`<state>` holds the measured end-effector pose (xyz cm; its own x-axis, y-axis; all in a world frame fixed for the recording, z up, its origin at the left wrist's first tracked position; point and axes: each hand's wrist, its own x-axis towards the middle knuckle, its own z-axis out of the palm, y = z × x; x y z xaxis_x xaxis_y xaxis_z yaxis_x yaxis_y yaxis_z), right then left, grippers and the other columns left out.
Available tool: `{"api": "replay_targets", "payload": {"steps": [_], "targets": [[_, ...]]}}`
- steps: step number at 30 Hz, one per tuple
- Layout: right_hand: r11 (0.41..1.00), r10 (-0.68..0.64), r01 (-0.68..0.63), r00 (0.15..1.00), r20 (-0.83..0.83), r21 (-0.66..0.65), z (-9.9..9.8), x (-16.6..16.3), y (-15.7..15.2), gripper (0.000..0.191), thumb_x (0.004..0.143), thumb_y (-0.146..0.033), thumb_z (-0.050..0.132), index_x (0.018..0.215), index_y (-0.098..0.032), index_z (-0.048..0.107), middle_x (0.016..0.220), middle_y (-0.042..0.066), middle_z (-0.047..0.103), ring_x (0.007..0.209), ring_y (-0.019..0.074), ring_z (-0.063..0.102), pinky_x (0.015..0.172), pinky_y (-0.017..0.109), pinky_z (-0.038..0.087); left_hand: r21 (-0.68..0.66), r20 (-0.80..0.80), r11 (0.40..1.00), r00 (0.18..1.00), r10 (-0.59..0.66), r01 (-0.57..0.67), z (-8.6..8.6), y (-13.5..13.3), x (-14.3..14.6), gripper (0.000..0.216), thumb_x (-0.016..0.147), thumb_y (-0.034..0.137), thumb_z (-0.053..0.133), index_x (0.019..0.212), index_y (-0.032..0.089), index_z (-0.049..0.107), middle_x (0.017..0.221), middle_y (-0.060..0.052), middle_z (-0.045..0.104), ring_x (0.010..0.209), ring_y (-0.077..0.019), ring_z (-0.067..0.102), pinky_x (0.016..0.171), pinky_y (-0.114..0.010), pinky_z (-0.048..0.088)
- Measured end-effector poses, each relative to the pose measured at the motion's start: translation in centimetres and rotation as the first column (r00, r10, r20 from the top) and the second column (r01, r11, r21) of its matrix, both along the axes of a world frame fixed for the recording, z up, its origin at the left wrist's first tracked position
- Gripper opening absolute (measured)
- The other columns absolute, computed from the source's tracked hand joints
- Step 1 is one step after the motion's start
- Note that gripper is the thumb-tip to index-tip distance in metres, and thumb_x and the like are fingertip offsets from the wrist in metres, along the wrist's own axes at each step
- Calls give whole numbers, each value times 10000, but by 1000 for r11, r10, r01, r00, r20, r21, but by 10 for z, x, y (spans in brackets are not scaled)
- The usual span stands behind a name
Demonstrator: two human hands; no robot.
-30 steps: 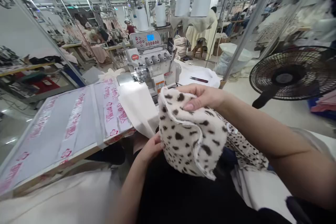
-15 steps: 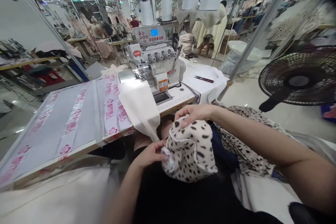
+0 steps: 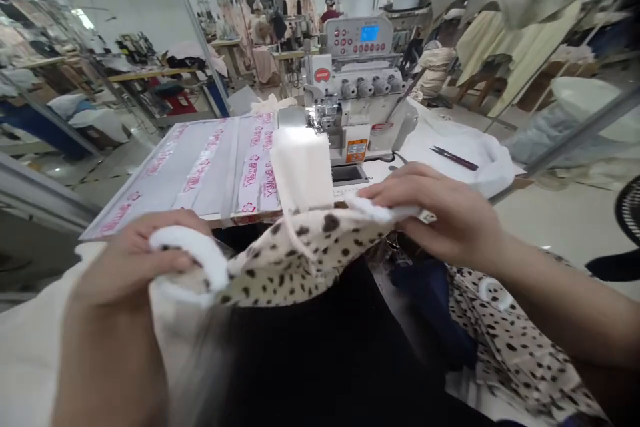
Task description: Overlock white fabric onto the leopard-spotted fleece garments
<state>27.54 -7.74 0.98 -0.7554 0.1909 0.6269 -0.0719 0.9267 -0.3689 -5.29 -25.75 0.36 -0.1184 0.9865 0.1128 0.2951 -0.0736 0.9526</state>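
A cream fabric piece with dark spots (image 3: 300,247) is stretched between my hands above my lap, its white fluffy edge showing at both ends. My left hand (image 3: 145,260) pinches the left end, where the white edge curls over. At the other end, my right hand (image 3: 445,213) grips the fabric with fingers and thumb closed on it. Just beyond the fabric stands a white overlock sewing machine (image 3: 350,93) with a lit blue screen. A plain white cloth strip (image 3: 303,170) hangs from the machine bed toward me.
Dark thread snips (image 3: 455,158) lie on white cloth (image 3: 480,140) right of the machine. More spotted fabric (image 3: 515,327) is heaped at my right side. A taped table extension (image 3: 195,167) reaches left. A black fan (image 3: 627,213) stands at the right edge.
The spotted fabric was bunched near my lap and is now spread wide. My left hand has moved left and my right hand right. The view has turned left.
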Motion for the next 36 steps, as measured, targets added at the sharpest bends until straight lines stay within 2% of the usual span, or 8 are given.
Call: {"api": "replay_targets", "payload": {"steps": [3,7,10,13,17,19,25,36], "targets": [[954,113,-75,987,-115,291,-15,2,-20,239,809,-110,579,1029,-204,578,1087,59,603,1005,189,526,858,306,417,-120,-120,962,959,-257,243,28,-6,9,238,651,212,645,832,58,644,700,-31,639,534,-101,561,465,-164,405],[971,147,-177,972,184,159,-117,13,-41,321,829,-84,489,1127,-188,547,1172,80,551,1100,230,459,889,394,382,-426,-215,875,913,-346,231,-29,7,42,268,612,201,695,872,141,675,790,-53,658,660,-168,607,568,-209,470],[968,202,-125,902,381,-218,-195,28,-58,315,822,-77,410,1032,-210,603,1060,69,606,1096,243,472,933,454,353,-475,-269,876,962,-53,-84,-108,-5,60,356,562,238,742,908,188,672,878,-67,656,765,-206,607,616,-221,478],[800,51,179,931,362,-572,-231,42,-66,216,861,-199,438,1007,-207,597,1036,64,601,1034,224,515,910,396,405,-404,-275,760,860,430,-509,-165,-44,64,314,653,322,691,940,207,636,953,-44,640,885,-180,584,700,-179,455],[276,-291,503,856,427,-819,-243,40,-51,278,812,-385,499,1003,-184,507,937,62,590,795,181,584,604,268,511,-670,-86,569,811,578,-477,-191,-86,74,309,688,421,654,810,140,613,692,-54,629,631,-153,579,545,-181,437],[156,-255,549,825,504,-821,-249,29,-42,335,763,-426,535,970,-170,477,764,35,587,621,156,576,419,209,452,-815,206,534,747,632,-227,-196,-88,87,362,737,438,600,895,113,599,794,-98,645,583,-142,578,460,-176,409],[113,79,528,840,537,-842,-260,-12,-47,366,627,-449,672,675,-149,467,468,-22,503,352,101,437,301,182,315,-777,624,623,234,746,89,-212,-42,120,330,854,352,457,1021,79,538,1101,-155,576,952,-185,590,536,-181,481],[-74,-117,224,966,232,-972,-235,-6,-55,408,561,-408,762,615,-144,455,563,-35,483,522,92,430,503,202,327,-766,506,588,319,801,-261,-229,-23,115,170,778,230,597,888,101,586,832,-82,643,688,-128,615,502,-159,429]]}}
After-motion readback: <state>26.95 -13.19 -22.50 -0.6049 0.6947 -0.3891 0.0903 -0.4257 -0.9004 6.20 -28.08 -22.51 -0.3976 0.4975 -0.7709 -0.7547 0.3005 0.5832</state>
